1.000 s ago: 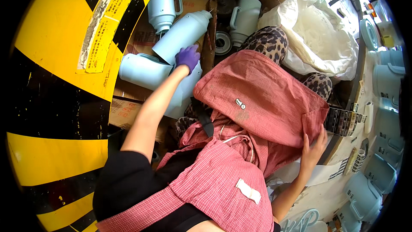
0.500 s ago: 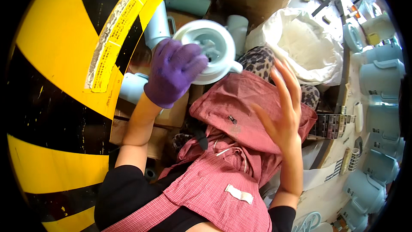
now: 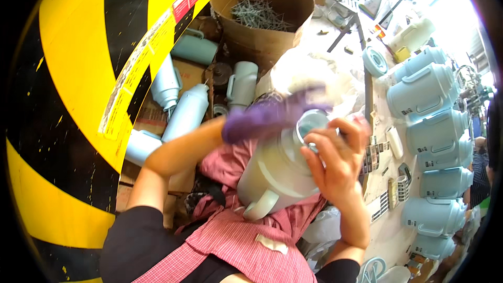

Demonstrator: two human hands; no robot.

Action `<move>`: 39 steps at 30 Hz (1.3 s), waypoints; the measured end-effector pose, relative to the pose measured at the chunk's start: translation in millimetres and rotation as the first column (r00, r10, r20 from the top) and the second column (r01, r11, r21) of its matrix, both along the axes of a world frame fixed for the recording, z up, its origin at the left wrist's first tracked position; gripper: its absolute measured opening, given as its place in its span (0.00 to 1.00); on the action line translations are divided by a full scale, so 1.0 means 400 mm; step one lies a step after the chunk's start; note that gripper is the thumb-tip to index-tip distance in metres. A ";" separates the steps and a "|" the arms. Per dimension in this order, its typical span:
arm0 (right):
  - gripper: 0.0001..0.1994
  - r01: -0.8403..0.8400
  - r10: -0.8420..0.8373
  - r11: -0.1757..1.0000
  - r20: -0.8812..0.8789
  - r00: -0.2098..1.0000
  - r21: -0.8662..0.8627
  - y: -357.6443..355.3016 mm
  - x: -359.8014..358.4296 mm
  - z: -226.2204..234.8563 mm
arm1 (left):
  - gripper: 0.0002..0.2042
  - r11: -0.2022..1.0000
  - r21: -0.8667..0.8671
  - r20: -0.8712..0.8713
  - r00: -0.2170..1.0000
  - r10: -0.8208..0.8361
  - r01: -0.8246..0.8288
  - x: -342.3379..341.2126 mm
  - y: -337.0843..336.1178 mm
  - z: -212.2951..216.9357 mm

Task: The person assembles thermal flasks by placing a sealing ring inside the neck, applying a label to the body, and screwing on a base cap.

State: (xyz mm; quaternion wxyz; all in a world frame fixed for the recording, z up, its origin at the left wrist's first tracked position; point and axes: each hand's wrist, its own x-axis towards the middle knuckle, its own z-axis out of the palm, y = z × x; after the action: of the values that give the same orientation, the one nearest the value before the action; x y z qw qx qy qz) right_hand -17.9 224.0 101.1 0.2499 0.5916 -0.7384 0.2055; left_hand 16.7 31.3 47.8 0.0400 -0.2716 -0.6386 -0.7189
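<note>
- Moved down since the earlier frame, onto the lap: big pale jug (image 3: 277, 170), tilted, with its round mouth (image 3: 313, 120) toward the upper right.
- Stretched across the jug's top: left hand (image 3: 257, 119) in a purple glove, very blurry; cannot tell if its grip is loose or tight.
- Bent close around the mouth, hiding part of the rim: bare fingers of the right hand (image 3: 339, 160); cannot tell from the blur if grasping or just touching.
- Spread under the jug: pink checked apron (image 3: 230, 254).
- Lying at the left on cardboard: light blue bottles (image 3: 187, 112), one partly behind the left forearm.
- Standing at the top: big brown cardboard tub (image 3: 262, 44), with lots of thin sticks (image 3: 258, 14) inside.
- Sitting just past the hands, partly covered by them: white bag (image 3: 309, 73).
- Lined up along the right, on a pale surface (image 3: 390, 236): blue jugs (image 3: 422, 97) with handles, near a round blue lid (image 3: 375, 62).
- Blocking the far left: big yellow and black striped panel (image 3: 68, 57).
</note>
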 end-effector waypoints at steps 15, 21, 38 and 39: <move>0.25 -0.371 0.379 0.898 -0.011 0.925 -0.237 -0.027 -0.191 0.018 | 0.56 0.877 -0.239 -0.287 0.893 0.347 -0.418 -0.056 -0.078 0.096; 0.26 -0.043 0.162 0.782 0.137 0.977 -0.622 -0.040 -0.230 -0.068 | 0.54 0.295 -0.089 -0.732 0.263 0.629 -0.951 -0.480 -0.437 0.205; 0.04 0.175 -0.078 0.974 0.514 0.854 -0.142 -0.124 -0.507 -0.445 | 0.23 0.228 0.021 -0.631 0.164 0.758 -0.973 -0.711 -0.696 -0.046; 0.06 0.223 -0.124 0.966 0.527 0.841 -0.129 -0.122 -0.559 -0.497 | 0.15 0.456 0.179 -0.365 0.371 0.854 -0.872 -0.688 -0.676 -0.049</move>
State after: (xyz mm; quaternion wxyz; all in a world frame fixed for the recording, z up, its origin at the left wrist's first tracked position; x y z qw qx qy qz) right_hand -241.7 175.2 -97.6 0.1152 0.4198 -0.8065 0.4001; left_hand -258.4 -239.2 28.3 0.5336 -0.0411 -0.6778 -0.5041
